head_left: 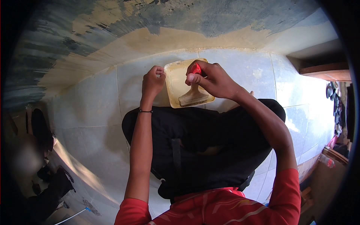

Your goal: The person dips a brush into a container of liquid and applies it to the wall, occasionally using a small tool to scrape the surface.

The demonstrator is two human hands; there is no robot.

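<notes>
A wide flat paintbrush [193, 98] with a red handle is in my right hand [215, 80], whose fingers and thumb wrap round the handle. Its bristles point toward me and rest inside a shallow cream-yellow plastic tub [173, 99], at the near side. Pale residue coats the tub's inner walls. My left hand [153, 80] is closed at the tub's left rim, with thumb and fingertips pinching the edge. The tub stands on the tiled floor just in front of my crossed legs.
Ahead rises a wall [180, 33] with dark grey patches above a bare beige band. Grey tiles [93, 97] cover the floor. Another person [41, 131] is at the far left. A wooden ledge [324, 71] and a plastic bottle [326, 161] are on the right.
</notes>
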